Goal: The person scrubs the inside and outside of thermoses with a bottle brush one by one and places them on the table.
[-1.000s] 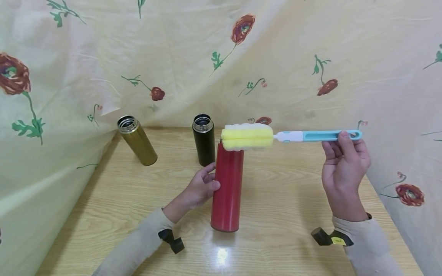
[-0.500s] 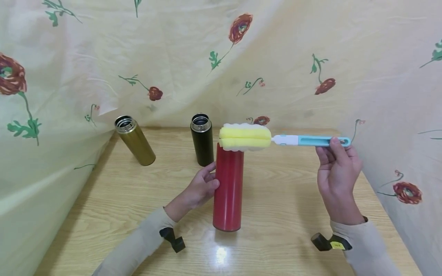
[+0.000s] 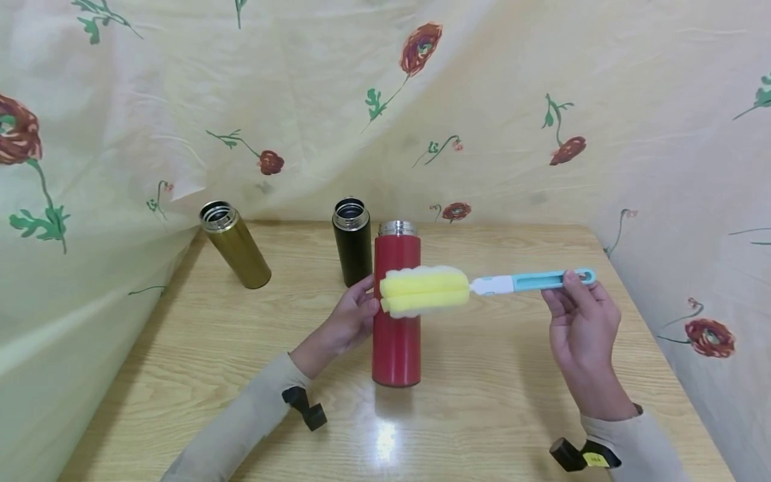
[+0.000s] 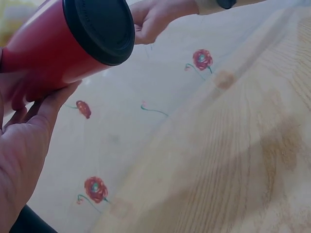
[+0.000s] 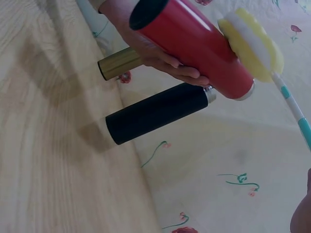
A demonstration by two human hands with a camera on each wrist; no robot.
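My left hand [image 3: 345,321] grips a red vacuum flask [image 3: 396,351] by its side, and its steel mouth [image 3: 397,228] faces up without a lid. In the left wrist view the flask's black base [image 4: 103,30] shows from below, lifted off the table. My right hand [image 3: 585,328] pinches the blue end of a bottle brush's handle [image 3: 536,281] between thumb and fingers. The brush's yellow and white sponge head [image 3: 425,292] lies level across the front of the flask in the head view. In the right wrist view that sponge sits beside the flask's upper part.
Behind the red flask stands a black flask [image 3: 354,253], mouth uncovered. A gold flask [image 3: 242,249], also lidless, is farther left on the wooden table [image 3: 494,375]. Flower-printed cloth [image 3: 325,100] hangs along the back and both sides.
The brush and right hand have moved down and left, so the sponge now crosses the flask's upper body and the steel mouth shows. The red flask has risen slightly in the left hand.
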